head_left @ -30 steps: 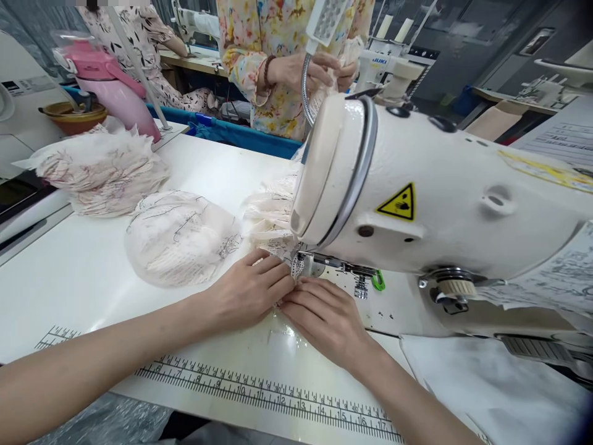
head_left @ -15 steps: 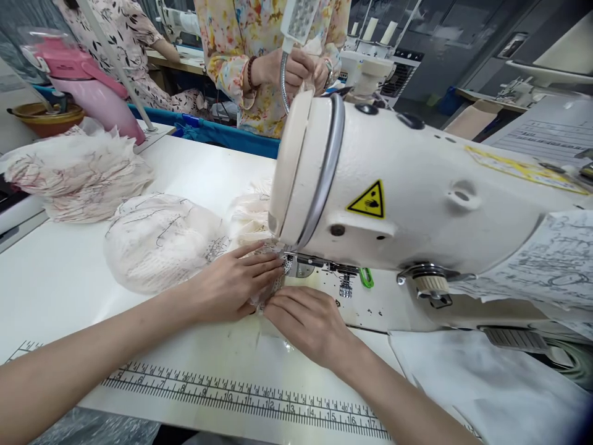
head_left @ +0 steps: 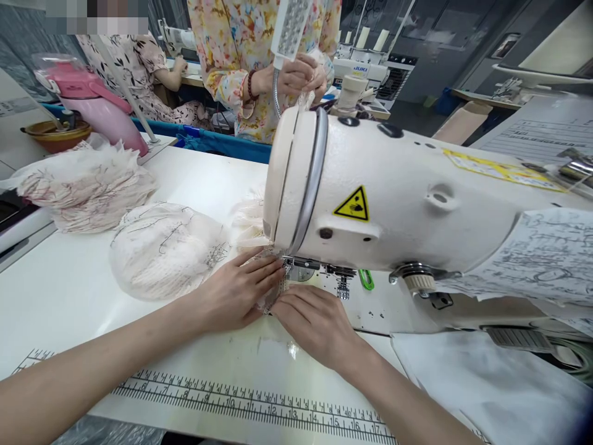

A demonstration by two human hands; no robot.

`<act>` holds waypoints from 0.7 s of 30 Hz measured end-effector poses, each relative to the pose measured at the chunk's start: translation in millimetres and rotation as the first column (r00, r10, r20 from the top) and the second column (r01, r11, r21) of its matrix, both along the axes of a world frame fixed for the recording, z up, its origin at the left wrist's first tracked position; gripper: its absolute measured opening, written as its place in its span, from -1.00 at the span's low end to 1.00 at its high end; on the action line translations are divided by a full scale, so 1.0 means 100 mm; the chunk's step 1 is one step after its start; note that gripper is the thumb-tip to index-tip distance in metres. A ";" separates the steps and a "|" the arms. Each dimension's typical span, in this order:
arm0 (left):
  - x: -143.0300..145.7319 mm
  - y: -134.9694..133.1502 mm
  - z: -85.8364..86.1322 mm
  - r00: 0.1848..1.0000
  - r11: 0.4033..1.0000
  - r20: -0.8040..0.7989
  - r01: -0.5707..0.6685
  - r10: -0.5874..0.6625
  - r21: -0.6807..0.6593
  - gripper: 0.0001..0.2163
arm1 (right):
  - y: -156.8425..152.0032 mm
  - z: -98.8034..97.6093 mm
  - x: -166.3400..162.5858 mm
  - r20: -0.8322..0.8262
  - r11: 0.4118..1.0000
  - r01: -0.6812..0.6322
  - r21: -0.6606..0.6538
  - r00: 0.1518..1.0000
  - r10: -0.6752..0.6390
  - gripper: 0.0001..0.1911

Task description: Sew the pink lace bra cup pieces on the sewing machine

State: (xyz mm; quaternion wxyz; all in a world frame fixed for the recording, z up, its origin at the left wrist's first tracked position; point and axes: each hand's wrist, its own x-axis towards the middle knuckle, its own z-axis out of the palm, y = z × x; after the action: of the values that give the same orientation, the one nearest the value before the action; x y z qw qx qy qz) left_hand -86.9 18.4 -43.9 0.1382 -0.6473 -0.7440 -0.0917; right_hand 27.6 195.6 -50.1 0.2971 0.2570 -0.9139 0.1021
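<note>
A pale lace-edged fabric [head_left: 269,301] lies by the needle area of a white sewing machine [head_left: 393,173]. My left hand [head_left: 238,287] rests flat on it, fingers stretched toward the presser foot. Just in front of the machine head, my right hand [head_left: 317,321] pinches the near edge of the fabric between thumb and fingers. The two hands are close together, and the fingertips partly cover the fabric. Its gathered far part [head_left: 248,222] bunches behind my left hand. To the left sits a rounded, sheer cream fabric bundle [head_left: 167,250] with loose dark threads.
Another gathered bundle [head_left: 88,185] lies farther left, near a pink bottle [head_left: 92,114] and a brown bowl [head_left: 58,136]. A ruler strip [head_left: 259,405] runs along the table's front. White cloth [head_left: 482,383] lies at right. A person in a floral top [head_left: 231,68] handles fabric opposite.
The camera view has shifted slightly. My hands keep nearly the same places on the fabric, the right fingers still pinching its edge. The person opposite has moved their hands slightly.
</note>
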 end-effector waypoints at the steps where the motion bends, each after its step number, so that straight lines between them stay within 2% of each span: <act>1: 0.01 0.00 0.00 1.000 1.000 -0.010 -0.004 0.004 -0.002 -0.56 | 0.01 -0.01 0.01 0.008 1.000 0.012 0.010 1.000 -0.012 -0.78; 13: 0.11 0.05 0.04 0.997 0.998 -0.053 -0.063 0.062 -0.011 -0.58 | 0.12 0.00 0.03 0.041 0.992 0.111 0.052 0.993 -0.114 -0.79; 21: 0.13 0.07 0.00 0.996 0.998 -0.055 -0.069 0.069 0.007 -0.57 | 0.18 0.08 0.04 -0.021 0.972 0.204 0.119 0.979 -0.203 -0.83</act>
State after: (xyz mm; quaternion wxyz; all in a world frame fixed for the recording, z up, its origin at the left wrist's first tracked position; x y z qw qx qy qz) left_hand -74.2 25.2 -44.1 0.1636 -0.6232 -0.7614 -0.0710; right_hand 31.7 213.6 -41.7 0.2942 0.1801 -0.9385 0.0148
